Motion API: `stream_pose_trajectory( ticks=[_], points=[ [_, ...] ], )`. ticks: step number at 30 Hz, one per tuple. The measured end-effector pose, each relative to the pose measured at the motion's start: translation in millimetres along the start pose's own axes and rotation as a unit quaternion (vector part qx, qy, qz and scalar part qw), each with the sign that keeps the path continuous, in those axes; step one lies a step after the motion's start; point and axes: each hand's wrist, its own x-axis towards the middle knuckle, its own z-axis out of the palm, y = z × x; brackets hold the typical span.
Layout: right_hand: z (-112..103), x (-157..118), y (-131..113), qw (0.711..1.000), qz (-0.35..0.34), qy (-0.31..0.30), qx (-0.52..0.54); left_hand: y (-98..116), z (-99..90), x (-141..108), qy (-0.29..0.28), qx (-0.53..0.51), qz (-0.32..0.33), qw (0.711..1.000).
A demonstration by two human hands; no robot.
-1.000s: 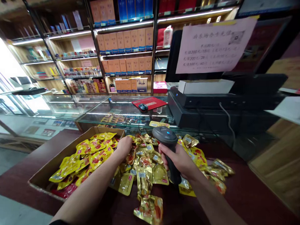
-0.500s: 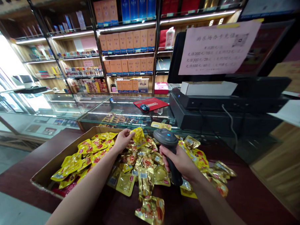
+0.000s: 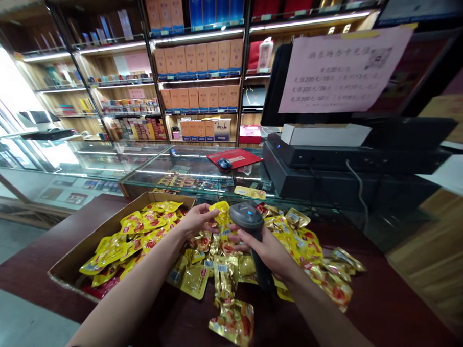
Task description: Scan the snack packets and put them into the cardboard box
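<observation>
My left hand (image 3: 198,220) is closed on the edge of a yellow snack packet (image 3: 220,211), held above the pile. My right hand (image 3: 268,249) grips a dark barcode scanner (image 3: 247,217) by its handle, with a blue light on top. Some right-hand fingers reach out left toward the packet; I cannot tell if they touch it. Beneath both hands spreads a pile of gold and yellow snack packets, among them a gold packet (image 3: 234,324) nearest me. Left of the pile, a cardboard box (image 3: 68,255) holds several yellow packets (image 3: 110,253).
The dark red table (image 3: 390,299) carries box and pile. Behind it stands a glass display counter (image 3: 147,169) with a mouse (image 3: 224,164) on a red mat (image 3: 240,156). A monitor with a paper sign (image 3: 338,71) rises at right. Shelves of boxed goods (image 3: 201,58) line the wall.
My right hand and the scanner have moved left, close to the held packet. My left hand has shifted slightly right with the packet, and right-hand fingers have stretched out from the handle.
</observation>
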Motion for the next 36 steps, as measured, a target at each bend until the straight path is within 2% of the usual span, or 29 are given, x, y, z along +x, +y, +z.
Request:
stream_pose_trajectory(
  ticks=[2, 4, 8, 12, 19, 27, 36],
  points=[
    [-1, 0, -1, 1.0, -0.007, 0.005, -0.005, -1, -0.2, 0, -0.019, -0.007, -0.011, 1.0],
    [-1, -1, -4, 1.0, -0.009, 0.004, -0.017, -1, -1.7, 1, -0.015, -0.029, -0.01, 0.999],
    [0, -7, -12, 0.998, 0.028, -0.012, -0.062, 4, -8.0, 3, 0.029, -0.09, 0.004, 0.996],
    [5, -11, -7, 0.988, 0.08, -0.029, -0.128, 8, -14.4, 6, 0.083, -0.076, 0.017, 0.993],
    [21, -15, 6, 0.983, 0.089, -0.052, -0.152, 15, -15.4, 5, 0.139, -0.069, 0.045, 0.987],
    [26, -19, 1, 0.983, 0.103, -0.056, -0.142, 16, -15.5, 4, 0.147, -0.063, 0.048, 0.986],
    [24, -18, 7, 0.981, 0.098, -0.059, -0.155, 10, -17.4, 10, 0.164, -0.065, 0.058, 0.983]
  ],
)
